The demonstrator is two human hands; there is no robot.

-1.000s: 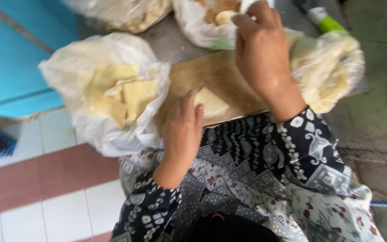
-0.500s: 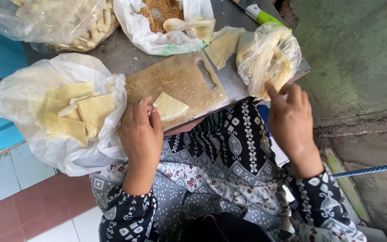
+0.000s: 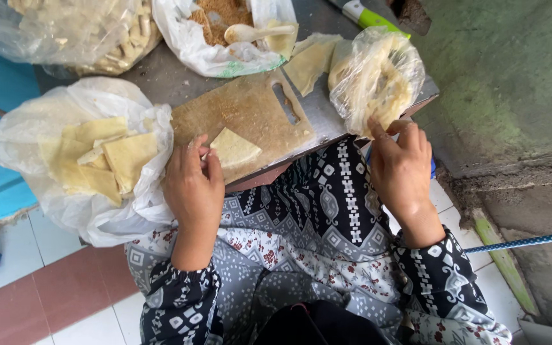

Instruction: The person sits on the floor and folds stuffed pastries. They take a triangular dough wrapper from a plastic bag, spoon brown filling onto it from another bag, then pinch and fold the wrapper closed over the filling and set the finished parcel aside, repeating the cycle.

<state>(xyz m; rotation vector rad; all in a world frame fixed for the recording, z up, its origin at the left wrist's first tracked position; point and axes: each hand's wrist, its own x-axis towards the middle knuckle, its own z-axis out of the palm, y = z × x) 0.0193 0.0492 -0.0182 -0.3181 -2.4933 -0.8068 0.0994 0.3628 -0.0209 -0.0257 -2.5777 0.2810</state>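
Showing two bare hands at a grey bench point(image 3: 161, 76), seen from above. The left hand point(image 3: 193, 182) rests on the near edge of one wooden cutting board point(image 3: 250, 118), its fingers point(image 3: 214, 167) loosely spread and holding nothing, their tips touching one pale triangular pastry sheet point(image 3: 234, 148) that lies flat on the board. The right hand point(image 3: 400, 166) reaches to one clear plastic bag of pale sheets point(image 3: 375, 80) at the bench's right end, its fingers point(image 3: 375, 130) stretched out against the bag's lower edge; whether they pinch the plastic cannot be told. Four plastic bags are in view: that one, one large white bag of folded sheets point(image 3: 91, 160) just left of the board, one bag of pale strips point(image 3: 65, 32) at the far left, and one white bag of brown crumbs point(image 3: 222, 32) with one pale spoon point(image 3: 257, 32) lying in it. One loose sheet point(image 3: 311, 61) lies between the board and the right bag. One green-handled tool point(image 3: 365, 14) lies at the far edge.
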